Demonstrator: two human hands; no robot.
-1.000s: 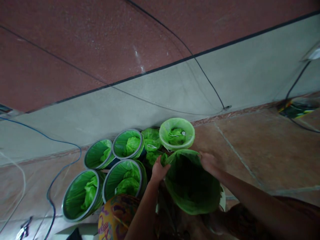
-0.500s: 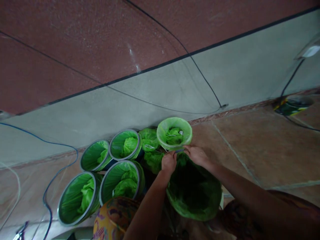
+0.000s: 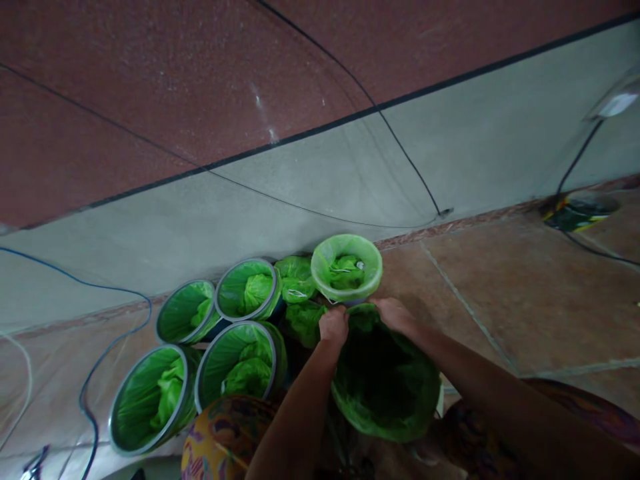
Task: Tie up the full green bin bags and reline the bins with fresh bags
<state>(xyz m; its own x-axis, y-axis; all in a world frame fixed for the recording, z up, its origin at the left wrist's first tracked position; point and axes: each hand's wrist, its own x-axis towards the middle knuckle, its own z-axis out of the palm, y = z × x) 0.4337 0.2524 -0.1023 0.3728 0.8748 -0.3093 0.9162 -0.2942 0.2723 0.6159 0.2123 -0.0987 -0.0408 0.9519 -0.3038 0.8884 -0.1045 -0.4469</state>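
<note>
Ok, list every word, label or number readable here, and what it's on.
No readable text.
The green bag gripped by the left hand and right hand is plain; so are the lined bins.
The bright object by the wall is too blurred to read.

Dim, soft, edge-warped, green-tinted light

Dim room, wall ahead of me: red-brown upper wall (image 3: 200, 80), pale grey lower band (image 3: 300, 193), dark line between. Black cable (image 3: 400, 155) slants down wall to skirting. Brown tiled floor (image 3: 500, 287) below me, pale grout lines. Blue cable (image 3: 115, 290) loops at left. Bright patch (image 3: 617, 103) top right.
</note>
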